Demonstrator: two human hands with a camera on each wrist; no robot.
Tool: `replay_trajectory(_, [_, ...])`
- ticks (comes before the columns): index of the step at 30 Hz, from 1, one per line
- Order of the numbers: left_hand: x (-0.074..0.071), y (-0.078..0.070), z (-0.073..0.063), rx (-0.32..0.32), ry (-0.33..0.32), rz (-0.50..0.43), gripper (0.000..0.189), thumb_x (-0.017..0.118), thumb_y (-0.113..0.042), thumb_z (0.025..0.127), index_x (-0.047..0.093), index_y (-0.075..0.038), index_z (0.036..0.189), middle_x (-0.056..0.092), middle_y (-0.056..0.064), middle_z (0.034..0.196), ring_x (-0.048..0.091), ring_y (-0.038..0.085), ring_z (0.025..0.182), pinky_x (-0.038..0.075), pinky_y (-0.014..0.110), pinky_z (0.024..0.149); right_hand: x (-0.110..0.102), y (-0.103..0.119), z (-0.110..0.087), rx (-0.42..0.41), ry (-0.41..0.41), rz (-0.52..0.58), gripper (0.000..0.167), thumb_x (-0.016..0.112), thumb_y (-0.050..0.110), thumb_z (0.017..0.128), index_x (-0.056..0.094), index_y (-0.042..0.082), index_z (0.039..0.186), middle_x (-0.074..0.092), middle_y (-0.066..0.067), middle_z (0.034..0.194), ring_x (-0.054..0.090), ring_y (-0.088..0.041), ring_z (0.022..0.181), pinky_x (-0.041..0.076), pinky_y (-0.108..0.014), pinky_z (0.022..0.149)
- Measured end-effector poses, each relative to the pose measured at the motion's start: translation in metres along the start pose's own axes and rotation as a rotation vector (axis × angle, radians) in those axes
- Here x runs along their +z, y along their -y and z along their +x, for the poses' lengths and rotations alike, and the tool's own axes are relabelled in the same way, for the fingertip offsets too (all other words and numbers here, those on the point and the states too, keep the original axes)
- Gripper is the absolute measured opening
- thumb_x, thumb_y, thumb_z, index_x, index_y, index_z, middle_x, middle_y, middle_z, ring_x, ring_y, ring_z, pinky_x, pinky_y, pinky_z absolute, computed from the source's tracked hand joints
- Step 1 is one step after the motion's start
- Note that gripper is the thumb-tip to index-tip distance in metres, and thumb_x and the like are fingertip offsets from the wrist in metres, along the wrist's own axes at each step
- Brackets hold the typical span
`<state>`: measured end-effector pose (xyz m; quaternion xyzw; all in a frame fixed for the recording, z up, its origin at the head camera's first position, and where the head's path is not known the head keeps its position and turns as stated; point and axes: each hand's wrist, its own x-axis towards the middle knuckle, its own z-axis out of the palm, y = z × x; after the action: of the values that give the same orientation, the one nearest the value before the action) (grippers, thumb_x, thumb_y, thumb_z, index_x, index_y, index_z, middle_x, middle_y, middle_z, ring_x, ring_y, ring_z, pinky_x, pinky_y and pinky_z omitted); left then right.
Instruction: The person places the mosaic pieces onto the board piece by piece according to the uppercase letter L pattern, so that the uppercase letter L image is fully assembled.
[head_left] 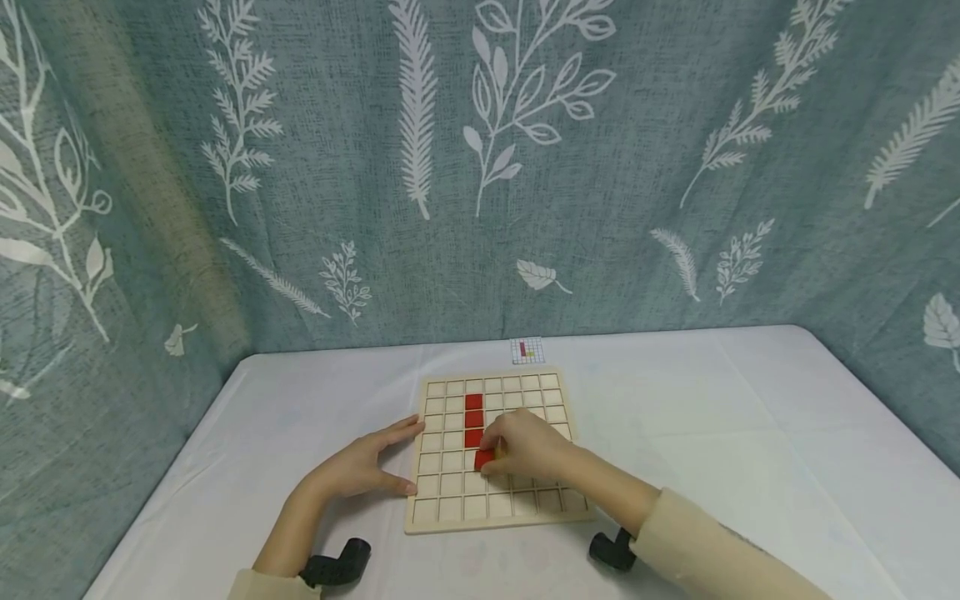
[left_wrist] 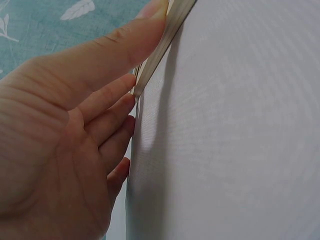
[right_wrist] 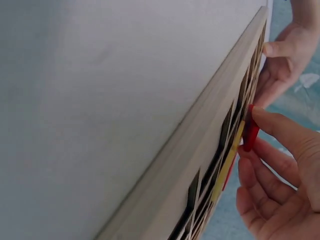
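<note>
A square wooden grid board (head_left: 450, 527) lies on the table, with a column of red tiles (head_left: 473, 419) set in its cells. My right hand (head_left: 528, 446) is over the board and pinches a red square tile (right_wrist: 250, 131) between thumb and fingers, at the lower end of that column. In the right wrist view the pinched tile stands tilted at the grid. Yellow tiles (right_wrist: 227, 162) lie beside it, mostly covered by my hand from above. My left hand (head_left: 367, 462) rests at the board's left edge, fingers straight and spread, with thumb and fingertips touching the wooden rim (left_wrist: 167, 37).
A small printed card (head_left: 527, 350) with a coloured grid pattern lies behind the board, near the table's back edge. White cloth covers the table (head_left: 712, 417). A green leaf-patterned curtain (head_left: 450, 275) hangs behind and at both sides. Black wrist devices (head_left: 337, 565) sit at both wrists.
</note>
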<state>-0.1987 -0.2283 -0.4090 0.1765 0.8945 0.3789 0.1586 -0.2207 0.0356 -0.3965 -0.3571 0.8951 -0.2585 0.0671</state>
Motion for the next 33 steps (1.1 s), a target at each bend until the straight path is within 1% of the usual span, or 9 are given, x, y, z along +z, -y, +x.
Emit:
replay_trajectory(6, [0.0, 0.001, -0.001, 0.019, 0.006, -0.02, 0.088, 0.082, -0.028, 0.066, 0.039, -0.007, 0.14, 0.022, 0.017, 0.151, 0.015, 0.044, 0.137, 0.014, 0.064, 0.105, 0.003, 0.002, 0.006, 0.001, 0.0, -0.051, 0.021, 0.076, 0.023, 0.075, 0.073, 0.009, 0.09, 0.066, 0.004, 0.082, 0.05, -0.004, 0.068, 0.043, -0.017, 0.061])
replay_trajectory(12, [0.0, 0.003, -0.002, 0.076, 0.007, 0.005, 0.089, 0.08, -0.037, 0.067, 0.04, -0.008, 0.14, 0.023, 0.018, 0.15, 0.018, 0.045, 0.135, 0.018, 0.065, 0.103, 0.005, 0.005, 0.009, 0.001, 0.0, -0.076, 0.02, 0.076, 0.024, 0.075, 0.072, 0.011, 0.09, 0.066, 0.005, 0.083, 0.053, -0.005, 0.073, 0.045, -0.018, 0.064])
replay_trajectory(15, [0.0, 0.003, -0.002, 0.067, 0.012, -0.003, 0.089, 0.08, -0.034, 0.067, 0.039, -0.006, 0.14, 0.022, 0.018, 0.15, 0.016, 0.044, 0.136, 0.017, 0.064, 0.104, 0.007, 0.006, 0.009, -0.012, -0.009, -0.102, 0.019, 0.077, 0.024, 0.074, 0.072, 0.012, 0.088, 0.066, 0.006, 0.083, 0.055, -0.006, 0.076, 0.046, -0.02, 0.067])
replay_trajectory(16, [0.0, 0.003, -0.002, 0.051, 0.013, -0.026, 0.09, 0.081, -0.032, 0.066, 0.038, -0.005, 0.14, 0.021, 0.019, 0.151, 0.015, 0.045, 0.136, 0.015, 0.064, 0.105, 0.007, 0.007, 0.01, -0.012, -0.011, -0.108, 0.019, 0.077, 0.024, 0.074, 0.072, 0.013, 0.088, 0.066, 0.006, 0.083, 0.055, -0.006, 0.077, 0.046, -0.02, 0.068])
replay_trajectory(20, [-0.001, 0.001, -0.002, 0.031, 0.015, -0.017, 0.089, 0.081, -0.026, 0.067, 0.037, -0.005, 0.141, 0.021, 0.019, 0.151, 0.014, 0.044, 0.137, 0.015, 0.064, 0.105, 0.007, 0.008, 0.01, -0.001, -0.007, -0.109, 0.02, 0.077, 0.025, 0.073, 0.072, 0.013, 0.088, 0.065, 0.007, 0.083, 0.056, -0.006, 0.078, 0.047, -0.021, 0.07])
replay_trajectory(23, [-0.001, 0.001, -0.003, 0.026, 0.012, -0.009, 0.088, 0.081, -0.025, 0.067, 0.038, -0.005, 0.141, 0.022, 0.018, 0.151, 0.015, 0.044, 0.137, 0.016, 0.063, 0.105, 0.006, 0.008, 0.01, 0.016, 0.0, -0.091, 0.021, 0.078, 0.027, 0.073, 0.072, 0.014, 0.089, 0.064, 0.007, 0.082, 0.055, -0.006, 0.077, 0.046, -0.021, 0.068])
replay_trajectory(26, [0.0, 0.002, -0.002, 0.03, 0.014, -0.004, 0.088, 0.082, -0.026, 0.066, 0.038, -0.004, 0.14, 0.022, 0.019, 0.15, 0.016, 0.043, 0.137, 0.017, 0.062, 0.105, 0.004, 0.007, 0.008, 0.033, -0.003, -0.032, 0.021, 0.077, 0.028, 0.074, 0.071, 0.014, 0.089, 0.065, 0.008, 0.082, 0.054, -0.005, 0.073, 0.045, -0.02, 0.064])
replay_trajectory(29, [0.001, 0.003, -0.001, 0.03, 0.012, 0.0, 0.088, 0.082, -0.026, 0.066, 0.04, -0.004, 0.139, 0.023, 0.019, 0.15, 0.016, 0.044, 0.136, 0.017, 0.062, 0.105, 0.001, 0.003, 0.005, 0.057, -0.019, 0.035, 0.02, 0.075, 0.028, 0.076, 0.071, 0.014, 0.09, 0.065, 0.006, 0.083, 0.053, -0.004, 0.066, 0.044, -0.019, 0.059])
replay_trajectory(33, [0.002, 0.0, -0.001, 0.013, -0.001, 0.01, 0.088, 0.083, -0.025, 0.064, 0.041, -0.004, 0.139, 0.024, 0.019, 0.15, 0.017, 0.043, 0.137, 0.017, 0.061, 0.106, -0.006, -0.005, 0.0, 0.084, -0.044, 0.095, 0.021, 0.072, 0.029, 0.079, 0.071, 0.012, 0.093, 0.064, 0.004, 0.085, 0.052, -0.005, 0.063, 0.044, -0.021, 0.056])
